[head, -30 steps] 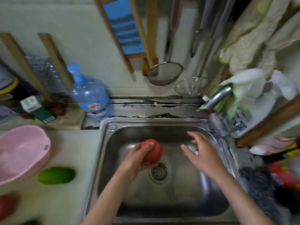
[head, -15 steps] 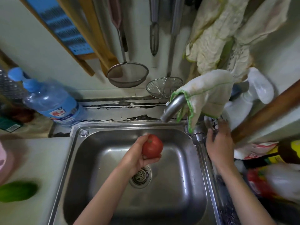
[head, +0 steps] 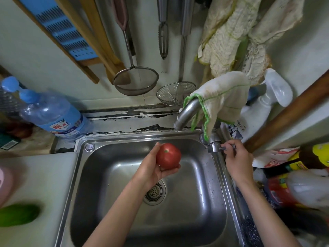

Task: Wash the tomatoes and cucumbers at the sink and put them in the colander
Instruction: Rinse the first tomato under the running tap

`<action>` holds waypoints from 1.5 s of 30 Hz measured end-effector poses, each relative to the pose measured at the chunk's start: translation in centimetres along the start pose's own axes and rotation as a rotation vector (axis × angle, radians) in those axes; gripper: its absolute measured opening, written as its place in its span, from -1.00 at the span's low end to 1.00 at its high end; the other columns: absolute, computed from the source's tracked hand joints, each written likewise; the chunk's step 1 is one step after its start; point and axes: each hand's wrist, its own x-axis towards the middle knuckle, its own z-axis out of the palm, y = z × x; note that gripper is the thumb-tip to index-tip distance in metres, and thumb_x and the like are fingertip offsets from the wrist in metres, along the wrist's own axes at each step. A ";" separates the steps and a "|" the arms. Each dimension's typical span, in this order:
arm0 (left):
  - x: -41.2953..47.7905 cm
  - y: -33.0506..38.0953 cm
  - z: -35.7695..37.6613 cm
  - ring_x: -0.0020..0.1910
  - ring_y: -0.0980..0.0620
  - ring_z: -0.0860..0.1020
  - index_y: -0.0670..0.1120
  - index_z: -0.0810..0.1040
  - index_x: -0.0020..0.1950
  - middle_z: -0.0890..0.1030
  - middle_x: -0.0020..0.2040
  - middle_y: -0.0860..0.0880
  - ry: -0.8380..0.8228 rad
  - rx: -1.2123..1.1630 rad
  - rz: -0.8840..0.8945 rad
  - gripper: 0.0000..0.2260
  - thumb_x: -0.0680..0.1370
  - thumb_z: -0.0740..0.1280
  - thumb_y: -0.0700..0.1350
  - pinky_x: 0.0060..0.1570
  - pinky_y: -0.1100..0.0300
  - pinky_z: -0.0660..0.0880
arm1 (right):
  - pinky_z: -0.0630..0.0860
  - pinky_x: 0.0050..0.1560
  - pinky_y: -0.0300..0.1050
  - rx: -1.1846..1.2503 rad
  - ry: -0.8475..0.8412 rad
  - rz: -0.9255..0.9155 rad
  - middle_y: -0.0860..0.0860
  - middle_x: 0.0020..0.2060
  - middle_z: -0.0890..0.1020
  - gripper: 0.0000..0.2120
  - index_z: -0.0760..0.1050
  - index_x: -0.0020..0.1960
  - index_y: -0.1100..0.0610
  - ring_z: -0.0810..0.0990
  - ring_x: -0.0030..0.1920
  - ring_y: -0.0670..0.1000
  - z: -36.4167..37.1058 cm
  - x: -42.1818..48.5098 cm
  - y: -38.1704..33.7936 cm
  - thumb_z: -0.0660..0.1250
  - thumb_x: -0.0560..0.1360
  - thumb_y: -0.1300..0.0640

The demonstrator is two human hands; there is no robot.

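Sink basin [head: 187, 207] lies open; cloth-draped tap [head: 187, 112] overhangs its far right corner.

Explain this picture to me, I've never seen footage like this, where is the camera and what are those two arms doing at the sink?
There is no machine: the arms are a person's, and the single camera is worn on their head, looking down; its wide lens bends the edges. The left hand holds a red tomato over the steel sink. The right hand pinches the tap handle beside the spout, which has a cloth draped over it; no water shows. On the counter to the left lies a blurred green cucumber, and a blue water bottle sits farther back by the wall.
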 end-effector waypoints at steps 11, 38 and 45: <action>-0.3 -0.2 0.6 -0.08 -0.31 0.60 -0.08 0.41 0.29 0.56 0.17 -0.29 -0.013 -0.018 0.013 -0.63 0.59 0.19 0.11 -0.33 0.00 0.64 | 0.50 -0.20 -0.16 -0.002 -0.028 -0.001 0.18 -0.14 0.67 -0.89 0.49 0.04 0.26 0.61 -0.25 0.03 -0.3 -0.5 0.0 0.22 0.56 0.29; -0.6 -0.7 0.6 -0.39 0.09 0.59 -0.14 0.55 -0.18 0.61 -0.41 -0.03 0.016 0.058 0.322 -0.64 0.64 0.03 -0.08 -0.24 0.20 0.48 | 0.27 0.31 -0.26 0.124 -0.256 -0.386 0.10 0.21 0.51 -0.60 0.50 0.22 0.18 0.44 0.24 -0.01 9.5 -7.0 -11.2 0.01 0.58 0.04; -0.5 -2.7 1.0 -0.49 0.06 0.42 -0.06 0.35 0.12 0.51 -0.22 -0.11 0.196 0.446 0.355 -0.52 0.55 0.02 0.33 -0.53 0.27 0.37 | 0.46 -0.19 -0.18 0.560 -0.518 0.525 0.01 -0.27 0.67 -0.76 0.57 -0.29 0.11 0.61 -0.21 0.00 8.6 -1.4 -12.5 0.29 0.51 0.07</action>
